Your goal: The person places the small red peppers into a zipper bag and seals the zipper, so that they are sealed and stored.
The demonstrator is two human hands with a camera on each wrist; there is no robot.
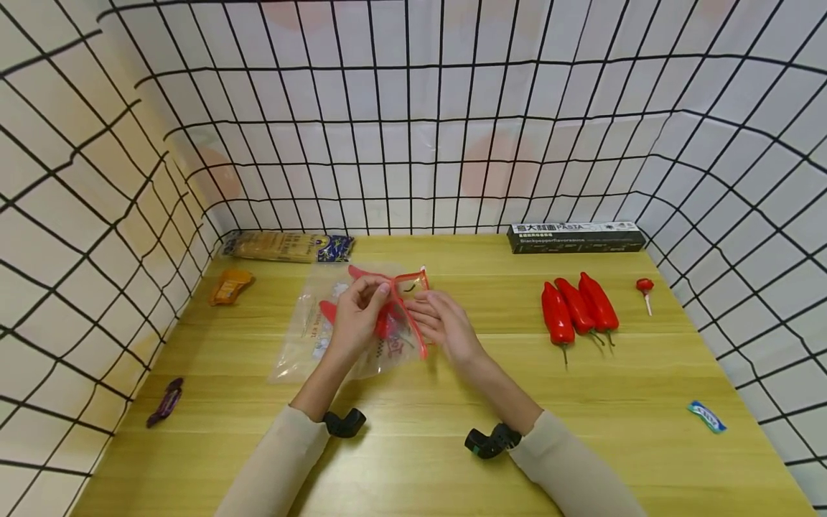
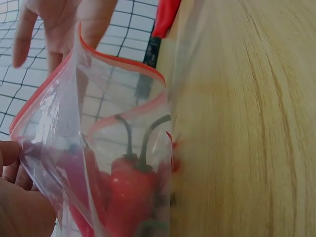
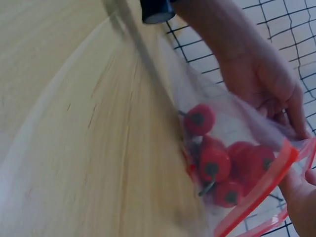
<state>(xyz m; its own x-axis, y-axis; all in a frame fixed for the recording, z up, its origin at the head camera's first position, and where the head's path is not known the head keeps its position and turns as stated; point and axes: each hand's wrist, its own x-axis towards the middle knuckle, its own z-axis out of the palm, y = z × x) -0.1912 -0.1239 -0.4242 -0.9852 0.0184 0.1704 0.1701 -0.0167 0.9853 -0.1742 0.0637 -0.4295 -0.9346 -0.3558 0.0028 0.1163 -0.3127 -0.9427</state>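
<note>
**Zip bag of red peppers, held open at mid-table**

Item 1: clear zip bag (image 1: pixel 362 323) with a red seal strip, lying on the wooden table (image 1: pixel 452 431) just in front of you, mouth lifted toward the far side. Contents: several red peppers (image 3: pixel 217 168) with dark stems, bunched at the bottom.

Item 2: your left hand (image 1: pixel 355 319), fingers curled, pinching the near lip of the bag's mouth.

Item 3: your right hand (image 1: pixel 442 323), fingers curled onto the opposite lip at the red strip; the mouth stands parted between your two hands.

Item 4: three loose red peppers (image 1: pixel 578 309) side by side, well to your right.

Item 5: black pasta box (image 1: pixel 575 237) along the back edge, behind those peppers.

Item 6: red lollipop (image 1: pixel 645 291) just right of the loose peppers.
</note>
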